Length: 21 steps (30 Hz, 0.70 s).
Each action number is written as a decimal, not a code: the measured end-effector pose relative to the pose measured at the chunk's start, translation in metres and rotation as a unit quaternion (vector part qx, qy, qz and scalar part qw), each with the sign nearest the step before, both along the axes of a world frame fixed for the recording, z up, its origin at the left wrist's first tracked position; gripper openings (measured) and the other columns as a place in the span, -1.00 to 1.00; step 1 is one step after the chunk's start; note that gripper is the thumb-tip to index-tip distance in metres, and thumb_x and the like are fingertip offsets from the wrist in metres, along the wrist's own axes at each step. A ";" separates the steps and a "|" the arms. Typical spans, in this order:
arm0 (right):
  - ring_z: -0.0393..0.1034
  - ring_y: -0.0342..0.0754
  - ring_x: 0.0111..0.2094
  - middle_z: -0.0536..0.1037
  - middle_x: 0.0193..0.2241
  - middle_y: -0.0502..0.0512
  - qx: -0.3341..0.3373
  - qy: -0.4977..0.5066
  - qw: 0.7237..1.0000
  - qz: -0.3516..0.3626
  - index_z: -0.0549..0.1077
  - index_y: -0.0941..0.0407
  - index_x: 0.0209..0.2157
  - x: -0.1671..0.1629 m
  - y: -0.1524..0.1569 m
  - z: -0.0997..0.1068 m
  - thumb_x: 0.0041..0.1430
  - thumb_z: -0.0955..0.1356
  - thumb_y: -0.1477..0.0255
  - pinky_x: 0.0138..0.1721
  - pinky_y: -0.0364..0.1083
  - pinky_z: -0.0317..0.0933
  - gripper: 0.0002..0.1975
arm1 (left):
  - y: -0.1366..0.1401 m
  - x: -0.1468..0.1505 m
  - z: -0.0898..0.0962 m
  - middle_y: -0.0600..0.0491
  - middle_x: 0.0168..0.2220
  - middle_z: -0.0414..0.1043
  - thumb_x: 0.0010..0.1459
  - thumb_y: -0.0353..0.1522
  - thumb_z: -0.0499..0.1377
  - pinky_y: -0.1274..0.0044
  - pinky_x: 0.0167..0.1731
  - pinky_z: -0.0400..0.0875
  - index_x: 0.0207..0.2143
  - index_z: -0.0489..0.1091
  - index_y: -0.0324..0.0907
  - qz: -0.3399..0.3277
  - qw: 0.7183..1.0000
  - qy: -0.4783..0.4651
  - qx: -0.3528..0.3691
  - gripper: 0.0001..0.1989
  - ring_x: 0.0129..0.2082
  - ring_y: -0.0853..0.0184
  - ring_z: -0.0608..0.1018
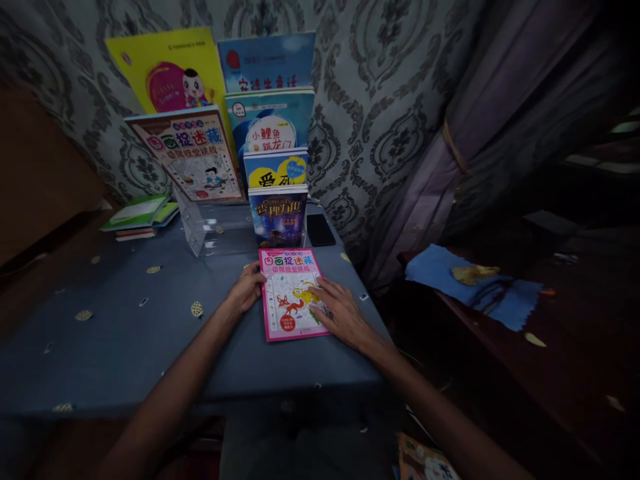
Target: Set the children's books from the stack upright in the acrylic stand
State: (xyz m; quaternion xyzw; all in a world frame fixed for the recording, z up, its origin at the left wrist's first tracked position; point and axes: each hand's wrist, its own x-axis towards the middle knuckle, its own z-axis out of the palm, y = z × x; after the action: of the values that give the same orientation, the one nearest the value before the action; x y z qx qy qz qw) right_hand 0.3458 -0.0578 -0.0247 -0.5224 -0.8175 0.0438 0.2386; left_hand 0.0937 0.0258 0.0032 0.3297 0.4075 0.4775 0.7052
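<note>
A pink-bordered children's picture book [290,293] with a fox and a yellow cat on its cover lies near the front of the table, just before a clear display rack. My left hand [246,288] pinches its left edge, the thumb over the cover. My right hand [343,310] rests on the right side of the cover with fingers stretched out. Behind the book, the clear rack [197,230] carries several upright books, among them a purple-blue one [279,217] in the front row and a brown-bordered picture book [193,157] to the left.
A dark phone [321,230] lies right of the rack. Several thin books [137,217] are stacked at the back left of the cloth-covered table [115,320]. To the right, a blue cloth [435,270] drapes over a dark red surface. Another book [425,460] is low at the bottom right.
</note>
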 end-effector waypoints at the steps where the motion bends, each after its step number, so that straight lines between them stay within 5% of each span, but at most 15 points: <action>1: 0.28 0.25 0.29 0.41 0.27 0.31 0.002 -0.005 1.000 -0.001 0.47 0.10 0.20 0.000 -0.001 0.001 0.34 0.29 0.29 0.25 0.31 0.21 -0.55 | -0.001 0.001 0.001 0.06 -0.28 0.62 -0.23 -0.65 0.16 0.39 -0.14 0.63 -0.17 0.38 -0.20 0.001 1.000 0.000 -0.002 -0.51 -0.25 0.25 0.68; 9: 0.26 0.21 0.32 0.36 0.32 0.28 0.032 -0.017 0.999 0.007 0.40 0.06 0.26 0.012 -0.003 -0.010 0.38 0.26 0.29 0.26 0.29 0.23 -0.53 | -0.003 -0.002 -0.009 0.02 -0.21 0.63 -0.21 -0.58 0.24 0.38 -0.15 0.60 -0.04 0.38 -0.16 -0.038 0.999 -0.018 -0.015 -0.42 -0.19 0.19 0.67; 16: 0.24 0.20 0.34 0.25 0.39 0.16 0.066 -0.025 0.997 0.013 0.07 -0.12 0.44 0.021 -0.009 -0.012 0.35 0.31 0.32 0.19 0.24 0.36 -0.32 | -0.015 -0.002 -0.019 0.03 -0.10 0.63 -0.15 -0.47 0.35 0.47 -0.18 0.55 0.11 0.37 0.00 -0.046 0.995 -0.071 -0.058 -0.30 -0.13 0.18 0.67; 21: 0.33 0.21 0.28 0.35 0.32 0.30 0.081 -0.040 0.996 0.021 0.19 0.01 0.39 0.014 -0.002 -0.011 0.36 0.30 0.33 0.12 0.23 0.42 -0.40 | -0.008 -0.005 -0.008 0.01 -0.14 0.64 -0.19 -0.48 0.37 0.49 -0.21 0.53 0.08 0.38 -0.06 -0.043 0.993 -0.084 -0.068 -0.30 -0.19 0.21 0.67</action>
State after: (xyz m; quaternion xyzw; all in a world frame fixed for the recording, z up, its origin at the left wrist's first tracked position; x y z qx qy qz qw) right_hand 0.3603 -0.0595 -0.0354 -0.4852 -0.8381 -0.0383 0.2464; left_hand 0.0884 0.0175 -0.0047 0.2570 0.3640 0.4433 0.7778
